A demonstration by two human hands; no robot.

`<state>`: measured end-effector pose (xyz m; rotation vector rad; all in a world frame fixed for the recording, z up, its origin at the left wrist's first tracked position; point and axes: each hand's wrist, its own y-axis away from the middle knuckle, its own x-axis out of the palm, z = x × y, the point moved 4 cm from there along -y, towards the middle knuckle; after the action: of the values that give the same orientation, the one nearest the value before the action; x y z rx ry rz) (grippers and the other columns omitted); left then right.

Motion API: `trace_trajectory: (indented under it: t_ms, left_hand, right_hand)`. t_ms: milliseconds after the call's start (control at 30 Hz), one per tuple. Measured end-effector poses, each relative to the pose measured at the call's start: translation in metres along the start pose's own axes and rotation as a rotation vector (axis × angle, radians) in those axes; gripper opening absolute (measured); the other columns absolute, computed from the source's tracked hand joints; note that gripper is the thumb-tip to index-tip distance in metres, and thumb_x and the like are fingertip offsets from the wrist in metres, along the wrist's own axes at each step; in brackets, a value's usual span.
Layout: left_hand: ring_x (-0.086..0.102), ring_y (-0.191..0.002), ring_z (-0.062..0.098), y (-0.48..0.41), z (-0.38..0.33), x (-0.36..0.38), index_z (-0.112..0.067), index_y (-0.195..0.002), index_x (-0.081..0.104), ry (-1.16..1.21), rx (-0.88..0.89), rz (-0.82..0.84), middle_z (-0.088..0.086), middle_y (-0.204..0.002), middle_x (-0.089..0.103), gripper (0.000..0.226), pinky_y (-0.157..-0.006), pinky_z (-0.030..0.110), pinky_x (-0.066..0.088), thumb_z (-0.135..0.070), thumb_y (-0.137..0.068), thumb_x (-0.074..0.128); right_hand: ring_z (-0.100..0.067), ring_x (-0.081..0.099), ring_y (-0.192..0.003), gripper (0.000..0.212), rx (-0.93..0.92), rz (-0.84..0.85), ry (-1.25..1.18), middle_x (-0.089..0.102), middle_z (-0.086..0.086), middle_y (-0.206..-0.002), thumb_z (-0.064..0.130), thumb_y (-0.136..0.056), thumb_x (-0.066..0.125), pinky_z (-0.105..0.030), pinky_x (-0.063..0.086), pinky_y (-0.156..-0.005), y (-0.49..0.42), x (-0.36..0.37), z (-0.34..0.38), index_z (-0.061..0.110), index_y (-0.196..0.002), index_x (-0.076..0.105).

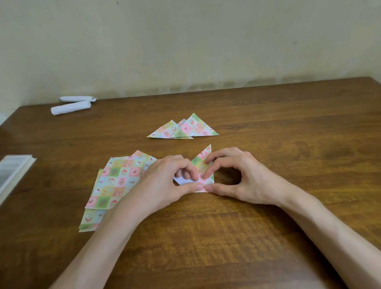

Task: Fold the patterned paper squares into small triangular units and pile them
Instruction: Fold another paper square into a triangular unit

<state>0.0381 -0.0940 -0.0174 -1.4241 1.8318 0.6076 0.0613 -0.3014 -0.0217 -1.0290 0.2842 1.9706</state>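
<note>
Mid-counter [214, 244], left grip [165, 184] & right grip [239, 181] both pinch one half-folded patterned square [203, 159], white underside showing, thumbs meeting at its near edge. Prob. mid-fold. Next: align edges, press crease flat. Unfolded squares stack [115, 183] lies just left; finished triangles pile [190, 128] beyond, apart. White paper rolls [72, 106] far-left.

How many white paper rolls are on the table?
2. One roll lies at the far left of the table, near the wall; the other roll lies just in front of it. None seems hidden.
</note>
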Motion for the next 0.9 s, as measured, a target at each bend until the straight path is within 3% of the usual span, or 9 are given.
trace_trajectory:
  t_ms: [133,433,633,900]
  left_hand:
    - [0.056,-0.091,0.004,-0.0008,-0.0019,-0.0004,-0.042,-0.081,0.069,-0.001,-0.014,0.014,-0.016,-0.092,0.065,0.016,-0.081,0.034,0.051,-0.053,-0.080,0.080]
    - [0.055,-0.092,0.006,-0.0012,-0.0025,-0.0004,-0.039,-0.083,0.072,0.004,-0.013,0.020,-0.013,-0.091,0.064,0.014,-0.078,0.024,0.045,-0.049,-0.082,0.081]
    - [0.055,-0.093,0.006,-0.0008,-0.0039,-0.0014,-0.039,-0.084,0.072,0.008,-0.017,0.036,-0.013,-0.092,0.064,0.014,-0.078,0.024,0.045,-0.050,-0.082,0.081]
    - [0.054,-0.092,0.005,-0.0003,-0.0066,-0.0025,-0.036,-0.084,0.074,0.007,-0.016,0.039,-0.013,-0.092,0.064,0.016,-0.074,0.019,0.039,-0.051,-0.081,0.081]
  right_hand:
    - [0.000,0.044,-0.135,0.023,-0.001,0.004,0.005,0.058,0.024,-0.131,0.054,-0.084,0.078,-0.042,0.028,-0.117,0.0009,0.0002,0.0004,0.044,-0.105,0.074]
    - [0.000,0.044,-0.134,0.010,0.015,0.007,-0.018,0.058,0.025,-0.130,0.041,-0.096,0.070,-0.042,0.028,-0.117,-0.0001,-0.0002,-0.0009,0.042,-0.105,0.075]
    - [-0.001,0.044,-0.136,0.024,0.010,0.024,-0.008,0.057,0.024,-0.131,0.056,-0.084,0.077,-0.044,0.029,-0.118,-0.0005,-0.0006,0.0009,0.045,-0.104,0.073]
    - [-0.001,0.043,-0.133,0.022,0.023,0.046,0.011,0.053,0.023,-0.131,0.050,-0.086,0.078,-0.038,0.027,-0.115,-0.0022,0.0017,0.0056,0.045,-0.106,0.072]
